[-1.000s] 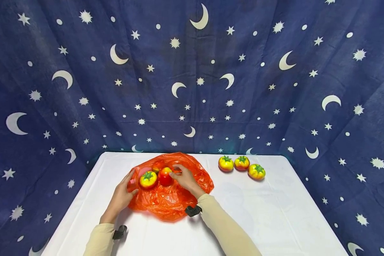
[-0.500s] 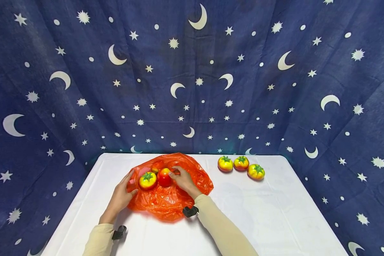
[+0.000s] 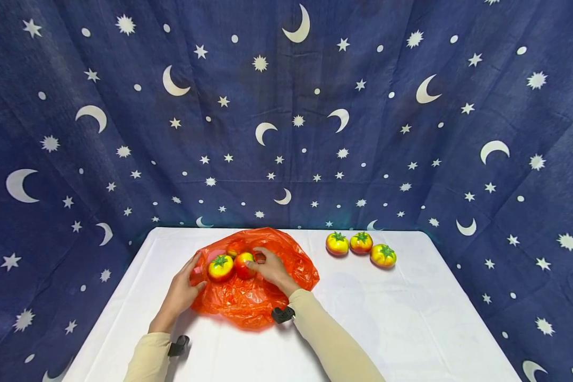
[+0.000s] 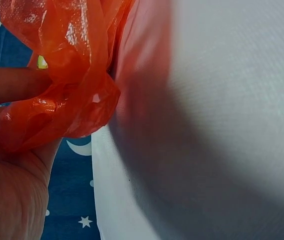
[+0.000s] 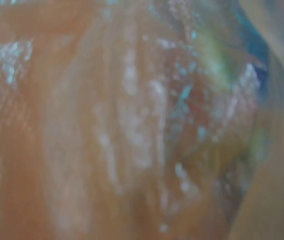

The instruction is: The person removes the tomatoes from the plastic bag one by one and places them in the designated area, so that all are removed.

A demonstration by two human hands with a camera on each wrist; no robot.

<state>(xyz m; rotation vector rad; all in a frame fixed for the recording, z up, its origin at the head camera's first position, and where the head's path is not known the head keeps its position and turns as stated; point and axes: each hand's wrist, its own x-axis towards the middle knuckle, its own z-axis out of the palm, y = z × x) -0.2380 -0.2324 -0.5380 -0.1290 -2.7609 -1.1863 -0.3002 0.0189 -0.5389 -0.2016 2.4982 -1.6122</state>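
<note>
Amid the red bag (image 3: 248, 300), a red-yellow tomato (image 3: 241, 267) is touched by the right hand (image 3: 274, 271); whether it is pinched cannot be told. Two more tomatoes (image 3: 221, 271) are nestled beside it. The bag's left edge is gripped by the left hand (image 3: 179, 294). Right of the bag, three tomatoes (image 3: 361, 244) are grouped on the tabletop (image 3: 387, 318).

Cannot wholly see the rear tomato (image 3: 234, 246), or the left hand (image 4: 14, 195), cropped in its wrist view; cannot decipher the blurred right-wrist view.
</note>
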